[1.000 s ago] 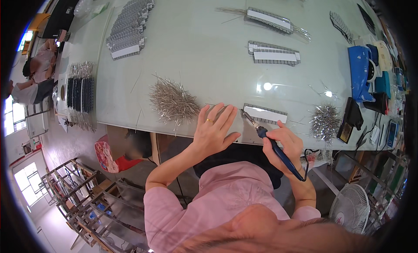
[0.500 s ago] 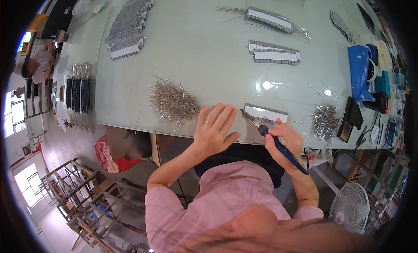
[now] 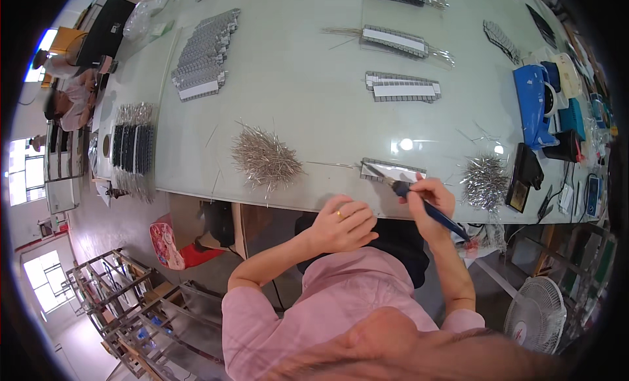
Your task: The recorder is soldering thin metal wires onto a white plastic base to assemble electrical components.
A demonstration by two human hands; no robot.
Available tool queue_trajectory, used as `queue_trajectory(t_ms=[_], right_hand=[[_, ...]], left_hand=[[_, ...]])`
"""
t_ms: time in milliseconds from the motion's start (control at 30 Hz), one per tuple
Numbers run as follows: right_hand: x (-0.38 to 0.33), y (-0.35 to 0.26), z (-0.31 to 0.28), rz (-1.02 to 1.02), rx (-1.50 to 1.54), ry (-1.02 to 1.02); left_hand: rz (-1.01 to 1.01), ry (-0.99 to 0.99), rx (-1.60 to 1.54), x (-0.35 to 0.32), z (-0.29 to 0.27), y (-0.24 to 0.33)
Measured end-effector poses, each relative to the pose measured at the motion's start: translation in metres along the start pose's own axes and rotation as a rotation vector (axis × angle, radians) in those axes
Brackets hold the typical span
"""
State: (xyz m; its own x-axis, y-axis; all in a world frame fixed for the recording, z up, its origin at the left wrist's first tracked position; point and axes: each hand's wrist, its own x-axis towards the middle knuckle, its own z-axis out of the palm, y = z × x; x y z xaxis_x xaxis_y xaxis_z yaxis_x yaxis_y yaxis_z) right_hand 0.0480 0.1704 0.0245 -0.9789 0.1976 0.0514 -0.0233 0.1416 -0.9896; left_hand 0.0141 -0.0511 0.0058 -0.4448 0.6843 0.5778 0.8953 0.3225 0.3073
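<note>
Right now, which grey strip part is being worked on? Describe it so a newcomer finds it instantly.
Start at the pale green worktable and follow its near edge to the person's right hand, which holds a blue-handled tool. The tool's tip rests on a flat grey toothed strip. Unlike the similar strips further back, it lies alone at the near edge, between the two piles of silvery pins.

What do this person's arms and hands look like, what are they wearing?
Both forearms are bare below short pink sleeves. No gloves on either hand. The left hand has a gold-coloured ring on one finger; the right hand shows no ring or watch.
</note>
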Motion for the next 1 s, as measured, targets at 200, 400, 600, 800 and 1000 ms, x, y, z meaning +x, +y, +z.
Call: queue_trajectory(t_ms=[200, 400, 600, 800, 1000], right_hand=[[-0.011, -0.004, -0.03, -0.113, 0.119, 0.204], [-0.022, 0.003, -0.046, -0.039, 0.109, 0.295], [-0.028, 0.006, -0.055, -0.004, 0.153, 0.376], [-0.032, 0.004, -0.069, 0.009, 0.087, 0.506], [-0.05, 0.038, -0.055, -0.134, -0.163, 0.417]], left_hand=[[-0.163, -0.275, -0.013, 0.028, 0.017, 0.003], [-0.246, -0.376, 0.036, 0.044, 0.027, 0.005], [-0.229, -0.392, 0.057, 0.042, 0.037, 0.007], [-0.073, -0.342, 0.127, 0.027, 0.036, 0.007], [0.03, -0.279, 0.165, 0.019, 0.037, 0.005]])
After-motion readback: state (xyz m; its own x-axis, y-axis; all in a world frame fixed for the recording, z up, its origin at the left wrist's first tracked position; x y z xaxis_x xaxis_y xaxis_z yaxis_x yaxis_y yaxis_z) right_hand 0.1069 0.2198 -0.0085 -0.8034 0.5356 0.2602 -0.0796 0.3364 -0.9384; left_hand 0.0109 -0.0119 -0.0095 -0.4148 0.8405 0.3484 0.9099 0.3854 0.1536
